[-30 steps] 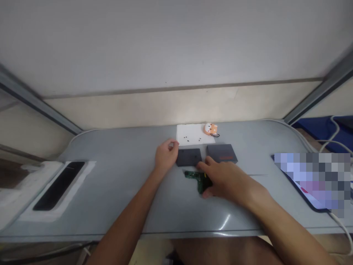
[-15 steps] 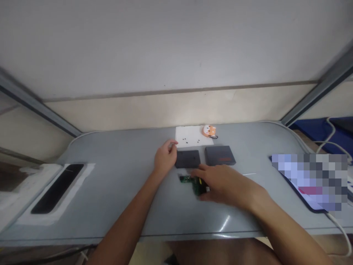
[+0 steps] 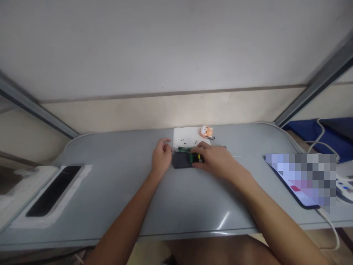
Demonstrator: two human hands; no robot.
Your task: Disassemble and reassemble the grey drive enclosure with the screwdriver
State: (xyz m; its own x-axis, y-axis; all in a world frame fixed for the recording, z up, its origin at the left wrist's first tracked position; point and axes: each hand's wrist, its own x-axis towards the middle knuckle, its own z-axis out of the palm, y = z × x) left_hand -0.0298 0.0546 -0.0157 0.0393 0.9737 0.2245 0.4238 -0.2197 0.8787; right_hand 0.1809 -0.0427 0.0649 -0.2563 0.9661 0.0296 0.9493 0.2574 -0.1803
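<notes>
My right hand (image 3: 213, 158) grips a green circuit board (image 3: 191, 158) between thumb and fingers, with a yellow part and a small metal connector showing near its fingertips. The board is over a flat black case half (image 3: 182, 162) lying on the table; whether they touch I cannot tell. At the case's left edge is my left hand (image 3: 162, 157), its fingers loosely curled with the thumb and index finger apart and nothing visible between them. Mostly hidden behind my right hand is a second dark case piece (image 3: 225, 147).
Several tiny dark screws lie on a white paper (image 3: 183, 134) at the back, beside an orange-and-white animal-shaped case (image 3: 206, 131). A thin rod (image 3: 239, 156) lies right of my hand. Farther right is a tablet (image 3: 300, 180) with a cable; a black phone-like slab (image 3: 55, 191) is at left.
My right hand has moved the circuit board away from me, from in front of the black case half to above it. My left hand stays by the case's left edge.
</notes>
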